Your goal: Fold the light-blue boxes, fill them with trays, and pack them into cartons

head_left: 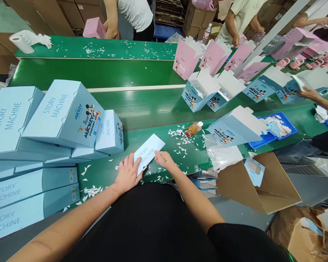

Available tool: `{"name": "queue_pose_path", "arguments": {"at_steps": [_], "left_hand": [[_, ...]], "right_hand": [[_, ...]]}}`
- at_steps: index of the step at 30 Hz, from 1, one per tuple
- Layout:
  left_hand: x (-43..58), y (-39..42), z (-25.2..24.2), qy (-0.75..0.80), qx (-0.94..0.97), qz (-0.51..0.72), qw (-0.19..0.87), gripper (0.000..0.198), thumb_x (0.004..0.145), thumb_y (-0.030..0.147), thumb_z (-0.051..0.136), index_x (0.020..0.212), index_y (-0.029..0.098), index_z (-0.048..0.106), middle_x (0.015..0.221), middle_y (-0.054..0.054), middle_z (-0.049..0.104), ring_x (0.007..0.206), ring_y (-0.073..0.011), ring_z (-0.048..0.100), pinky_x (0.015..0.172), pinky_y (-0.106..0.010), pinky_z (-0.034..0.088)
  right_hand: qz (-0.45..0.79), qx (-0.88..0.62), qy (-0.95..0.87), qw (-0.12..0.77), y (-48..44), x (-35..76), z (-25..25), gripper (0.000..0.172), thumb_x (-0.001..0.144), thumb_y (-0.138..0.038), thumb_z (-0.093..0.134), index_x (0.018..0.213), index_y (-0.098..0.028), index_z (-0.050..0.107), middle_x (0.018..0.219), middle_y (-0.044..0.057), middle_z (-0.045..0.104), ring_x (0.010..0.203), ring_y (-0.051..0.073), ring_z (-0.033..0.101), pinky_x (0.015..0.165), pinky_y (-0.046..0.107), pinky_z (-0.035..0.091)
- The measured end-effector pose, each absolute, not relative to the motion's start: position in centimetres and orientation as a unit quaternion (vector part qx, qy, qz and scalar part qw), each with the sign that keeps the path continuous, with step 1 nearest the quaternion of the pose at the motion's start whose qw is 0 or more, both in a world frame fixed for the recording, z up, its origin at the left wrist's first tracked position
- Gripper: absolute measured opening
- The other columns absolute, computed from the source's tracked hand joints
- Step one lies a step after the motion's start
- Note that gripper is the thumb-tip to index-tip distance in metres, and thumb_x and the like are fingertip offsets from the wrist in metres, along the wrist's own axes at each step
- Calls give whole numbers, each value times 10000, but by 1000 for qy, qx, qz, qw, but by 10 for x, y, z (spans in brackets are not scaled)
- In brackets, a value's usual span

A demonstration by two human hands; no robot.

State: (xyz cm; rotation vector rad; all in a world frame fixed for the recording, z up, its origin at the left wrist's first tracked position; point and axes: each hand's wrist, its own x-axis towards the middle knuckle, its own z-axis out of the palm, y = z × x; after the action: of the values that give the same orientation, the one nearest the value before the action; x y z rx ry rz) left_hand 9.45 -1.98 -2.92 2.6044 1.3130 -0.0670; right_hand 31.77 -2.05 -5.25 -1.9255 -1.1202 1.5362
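Note:
In front of my body on the green bench lies a light blue carton [150, 150] with "STORY MACHINE" printed on its upper face. My left hand [128, 170] grips its left end, thumb on the printed face and fingers along the far side. At its right edge, my right hand [165, 160] is closed, with the fingertips against the carton; part of those fingers is hidden. To the left, finished-looking blue story machine boxes [71, 112] stand in a stack, the nearest small one [109, 131] just beyond my left hand.
White paper scraps litter the bench [190, 160]. A drink bottle [193, 129], an open blue box [235, 127] and a blue tray [287, 127] are to the right. Below sits an open brown carton [262, 182]. Pink boxes [187, 58] stand across the conveyor [150, 105]; other people work nearby.

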Motion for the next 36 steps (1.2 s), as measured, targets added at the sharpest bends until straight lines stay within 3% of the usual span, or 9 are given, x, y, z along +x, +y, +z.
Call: {"name": "queue_pose_path", "arguments": {"at_steps": [6, 20, 29, 36], "left_hand": [[93, -21, -32, 452, 886, -21, 99, 523, 888, 412, 491, 1339, 148, 508, 1480, -259, 345, 1198, -403, 439, 885, -482, 380], [91, -21, -32, 455, 882, -10, 121, 540, 888, 457, 496, 1341, 163, 518, 1489, -244, 345, 1177, -389, 445, 877, -466, 372], [93, -22, -31, 448, 886, -28, 116, 564, 880, 450, 512, 1364, 161, 504, 1505, -276, 314, 1198, -425, 440, 877, -492, 368], [93, -24, -36, 459, 879, -32, 123, 629, 833, 337, 561, 1428, 169, 446, 1534, -274, 297, 1243, -440, 424, 921, -530, 351]], "right_hand": [[715, -550, -386, 195, -63, 292, -68, 634, 857, -761, 466, 733, -161, 631, 677, 30, 651, 611, 133, 608, 633, 243, 485], [674, -549, -418, 265, -69, 258, -68, 703, 900, -769, 341, 631, -171, 595, 601, 20, 598, 551, 121, 547, 623, 244, 469], [572, -619, -516, 152, -55, 252, -39, 662, 1021, -544, 293, 514, -190, 527, 523, 14, 545, 551, 133, 519, 649, 259, 388], [588, -652, -464, 116, -49, 239, -40, 466, 973, -412, 459, 573, -191, 549, 554, 27, 556, 657, 175, 560, 641, 274, 398]]}}
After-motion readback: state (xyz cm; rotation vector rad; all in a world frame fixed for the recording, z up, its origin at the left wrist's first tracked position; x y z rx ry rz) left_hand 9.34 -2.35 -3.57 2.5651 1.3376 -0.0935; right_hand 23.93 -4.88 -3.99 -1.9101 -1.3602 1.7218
